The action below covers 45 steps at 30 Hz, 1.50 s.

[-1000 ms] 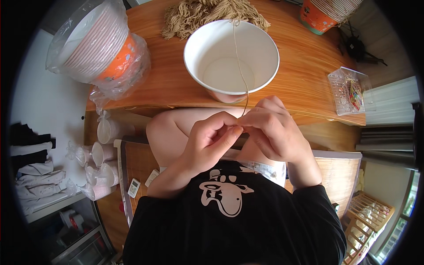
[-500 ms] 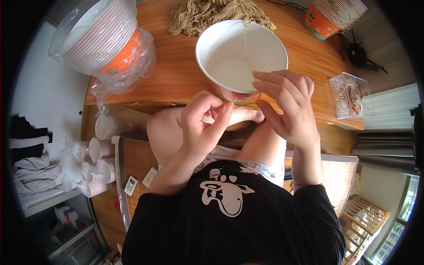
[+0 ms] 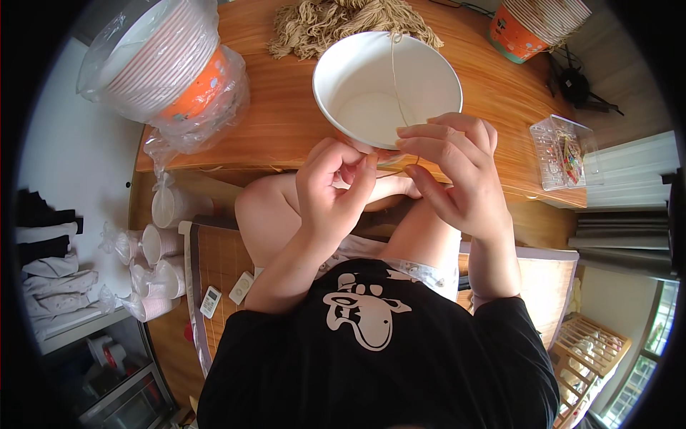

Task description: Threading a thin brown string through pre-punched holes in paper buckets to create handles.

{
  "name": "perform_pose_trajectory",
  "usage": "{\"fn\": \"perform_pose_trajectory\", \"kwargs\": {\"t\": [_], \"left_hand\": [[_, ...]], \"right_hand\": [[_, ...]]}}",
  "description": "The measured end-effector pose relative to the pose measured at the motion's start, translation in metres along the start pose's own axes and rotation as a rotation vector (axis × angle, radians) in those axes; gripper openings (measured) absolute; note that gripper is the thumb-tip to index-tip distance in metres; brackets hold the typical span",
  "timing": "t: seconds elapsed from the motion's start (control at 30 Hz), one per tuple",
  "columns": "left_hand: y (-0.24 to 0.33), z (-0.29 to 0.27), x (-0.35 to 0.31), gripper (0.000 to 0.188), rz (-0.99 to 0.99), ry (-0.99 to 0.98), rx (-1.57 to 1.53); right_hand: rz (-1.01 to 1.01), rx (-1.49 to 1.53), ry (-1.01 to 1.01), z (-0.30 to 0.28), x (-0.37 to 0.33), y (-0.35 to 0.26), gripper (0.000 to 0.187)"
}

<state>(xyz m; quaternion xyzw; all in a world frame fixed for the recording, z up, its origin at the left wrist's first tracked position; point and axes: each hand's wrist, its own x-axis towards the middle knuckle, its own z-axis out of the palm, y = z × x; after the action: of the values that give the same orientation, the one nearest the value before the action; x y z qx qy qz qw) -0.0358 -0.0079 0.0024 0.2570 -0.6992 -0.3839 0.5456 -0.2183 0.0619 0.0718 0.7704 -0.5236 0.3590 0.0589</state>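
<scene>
A large white-lined paper bucket [image 3: 379, 107] with a coloured outside stands at the table's near edge, its mouth tilted toward me. A thin beige string [image 3: 395, 75] hangs from a knot at the far rim and crosses the inside to my right hand [image 3: 461, 175]. My right hand is curled at the near right rim with the string at its fingertips. My left hand [image 3: 336, 182] pinches the string just below the near rim, thumb against forefinger. A short stretch of string spans the two hands. The left fingertips partly hide the bucket's near side.
A heap of beige string [image 3: 350, 25] lies behind the bucket. Plastic-wrapped stacked buckets [image 3: 171, 71] stand at left, another bucket stack [image 3: 532, 32] at far right. A clear box [image 3: 564, 154] of small coloured items sits at the table's right edge. Bagged cups [image 3: 161, 243] stand lower left.
My left hand has risen slightly toward the near rim. My right fingers have shifted a little left and closed in, with the string now stretched lower between both hands.
</scene>
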Motion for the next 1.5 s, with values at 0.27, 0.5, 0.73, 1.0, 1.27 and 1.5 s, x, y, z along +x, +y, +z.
{"fn": "perform_pose_trajectory", "kwargs": {"t": [0.27, 0.5, 0.73, 1.0, 1.27, 1.5], "left_hand": [[0.000, 0.005, 0.000, 0.016, 0.004, 0.014, 0.022], [0.000, 0.006, -0.002, 0.014, -0.067, 0.010, 0.007], [-0.001, 0.007, -0.003, 0.013, -0.086, 0.017, 0.021], [0.013, 0.016, -0.004, 0.012, -0.272, 0.057, -0.391], [0.009, -0.003, -0.003, 0.014, -0.380, -0.162, -0.732], [0.018, -0.009, 0.007, 0.017, -0.447, -0.175, -0.636]], "right_hand": [[0.033, 0.164, -0.138, -0.009, 0.029, 0.012, 0.023], [0.106, 0.485, -0.576, -0.013, 0.077, 0.035, 0.021], [0.124, 0.570, -0.872, -0.004, 0.092, 0.042, 0.014], [0.144, 0.519, -0.611, -0.011, 0.076, 0.036, 0.021], [0.195, 0.518, -0.223, -0.018, 0.036, -0.010, 0.030], [-0.042, 0.094, -0.051, -0.003, 0.011, -0.015, 0.033]]}}
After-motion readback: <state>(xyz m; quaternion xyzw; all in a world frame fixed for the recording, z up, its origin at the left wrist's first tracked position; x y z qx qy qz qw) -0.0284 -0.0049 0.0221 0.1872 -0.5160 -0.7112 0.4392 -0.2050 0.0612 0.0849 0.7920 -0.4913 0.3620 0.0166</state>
